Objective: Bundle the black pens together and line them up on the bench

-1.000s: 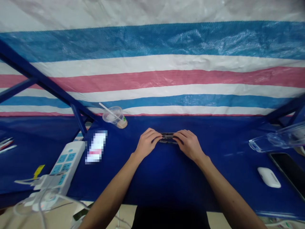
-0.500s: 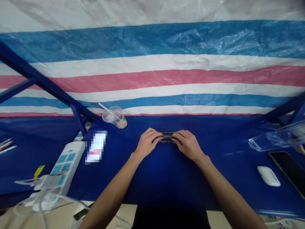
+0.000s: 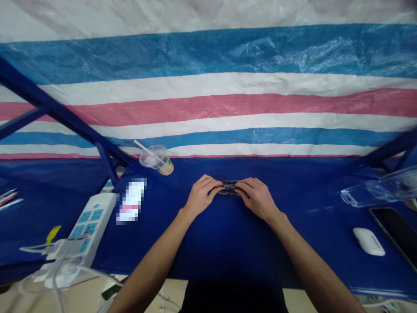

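Small black elongated object [image 3: 229, 188] sits crosswise between the bare left hand [image 3: 202, 195] and bare right hand [image 3: 256, 198], fingers of both closed on its ends, above a dark blue tarpaulin [image 3: 228, 245].

One bare left hand [image 3: 202, 198], one bare right hand [image 3: 256, 199], one small black object [image 3: 229, 188] between the fingers; beyond them one clear plastic cup [image 3: 156, 160]; left of them one white plastic power strip [image 3: 93, 221]; right of them, seemingly, one white oval case [image 3: 369, 241] and one black rectangular phone [image 3: 394, 230].

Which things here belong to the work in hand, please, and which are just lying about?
In hand: small black object, left hand, right hand.
Lying about: plastic cup with straw, power strip, white oblong device, black smartphone.
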### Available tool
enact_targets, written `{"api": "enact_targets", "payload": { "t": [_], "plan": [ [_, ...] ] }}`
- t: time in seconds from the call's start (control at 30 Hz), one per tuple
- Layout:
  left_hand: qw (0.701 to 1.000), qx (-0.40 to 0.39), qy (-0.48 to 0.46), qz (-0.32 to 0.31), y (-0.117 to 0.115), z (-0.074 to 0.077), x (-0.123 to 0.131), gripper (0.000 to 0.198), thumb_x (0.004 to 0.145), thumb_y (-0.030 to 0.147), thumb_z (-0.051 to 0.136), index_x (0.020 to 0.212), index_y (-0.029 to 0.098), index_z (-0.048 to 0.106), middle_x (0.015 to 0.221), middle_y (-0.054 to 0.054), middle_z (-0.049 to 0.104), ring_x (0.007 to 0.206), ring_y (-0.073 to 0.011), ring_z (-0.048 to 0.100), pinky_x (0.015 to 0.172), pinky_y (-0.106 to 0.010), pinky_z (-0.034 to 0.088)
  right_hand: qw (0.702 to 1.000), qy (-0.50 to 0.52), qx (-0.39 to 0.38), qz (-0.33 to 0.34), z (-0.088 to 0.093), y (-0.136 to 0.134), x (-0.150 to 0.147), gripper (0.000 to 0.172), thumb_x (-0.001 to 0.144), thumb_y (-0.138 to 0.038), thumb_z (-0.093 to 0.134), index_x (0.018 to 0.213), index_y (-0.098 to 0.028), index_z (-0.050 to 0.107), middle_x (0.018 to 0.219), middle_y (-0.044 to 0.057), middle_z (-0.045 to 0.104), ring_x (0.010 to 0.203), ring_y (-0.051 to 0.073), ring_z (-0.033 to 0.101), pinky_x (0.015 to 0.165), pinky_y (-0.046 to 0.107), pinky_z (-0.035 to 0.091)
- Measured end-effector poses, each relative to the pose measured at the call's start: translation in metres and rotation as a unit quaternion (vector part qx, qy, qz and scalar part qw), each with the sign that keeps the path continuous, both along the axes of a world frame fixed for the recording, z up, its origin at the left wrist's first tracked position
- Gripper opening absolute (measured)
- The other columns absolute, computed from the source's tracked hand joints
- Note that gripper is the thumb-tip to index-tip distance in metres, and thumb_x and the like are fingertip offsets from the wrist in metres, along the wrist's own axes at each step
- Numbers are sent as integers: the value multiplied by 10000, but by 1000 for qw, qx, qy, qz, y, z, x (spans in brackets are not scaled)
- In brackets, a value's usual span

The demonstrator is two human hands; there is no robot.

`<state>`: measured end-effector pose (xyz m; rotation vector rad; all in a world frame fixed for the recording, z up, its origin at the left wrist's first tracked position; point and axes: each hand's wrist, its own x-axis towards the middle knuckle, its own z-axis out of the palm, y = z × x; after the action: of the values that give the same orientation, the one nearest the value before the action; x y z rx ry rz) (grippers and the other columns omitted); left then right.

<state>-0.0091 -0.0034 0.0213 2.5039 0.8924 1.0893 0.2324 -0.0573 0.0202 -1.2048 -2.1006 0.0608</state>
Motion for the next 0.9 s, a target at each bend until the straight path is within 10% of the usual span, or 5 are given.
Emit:
{"api": "enact_targets", "payload": {
  "t": [0.9],
  "plan": [
    [999,-23,16,-26,-6,5,5,99,998,255,633,1062,189,669,928,-46,736,816,-172,641,778,-322,513,999,38,20,-1,-2,1,-3,129,1014,-216,595,1069,-201,710,1020,88,743,870,215,660,782,375,495]
  ]
}}
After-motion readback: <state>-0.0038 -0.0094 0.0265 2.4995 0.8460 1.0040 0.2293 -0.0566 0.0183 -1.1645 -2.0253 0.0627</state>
